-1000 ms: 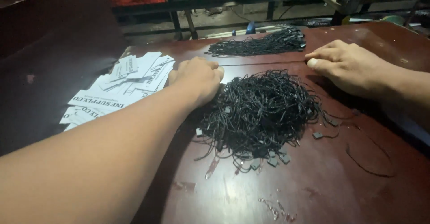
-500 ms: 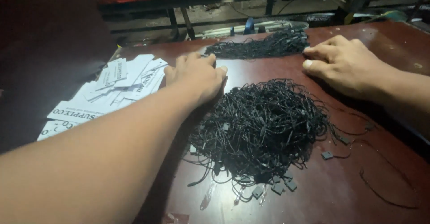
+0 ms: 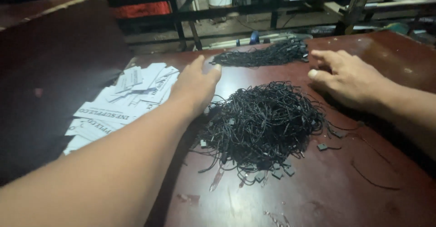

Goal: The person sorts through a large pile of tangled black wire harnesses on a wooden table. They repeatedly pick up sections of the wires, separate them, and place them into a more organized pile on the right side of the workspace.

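A big tangle of black tag strings (image 3: 263, 125) lies in the middle of the reddish-brown table (image 3: 363, 195). My left hand (image 3: 196, 84) rests palm down between that tangle and a spread of white paper tags (image 3: 122, 102), fingers together, touching the tangle's left edge. My right hand (image 3: 347, 77) lies flat on the table to the right of the tangle, fingers stretched toward a second, tidier bundle of black strings (image 3: 265, 54) at the far edge. Neither hand holds anything that I can see.
A dark board (image 3: 50, 72) stands to the left of the paper tags. Loose string pieces and small black clasps (image 3: 324, 146) lie scattered near the tangle. Beyond the table's far edge are dark metal rails (image 3: 218, 9) and a floor.
Both hands have slid a little toward the far edge of the table. The left hand's fingers have flattened and lifted off the tangle's top.
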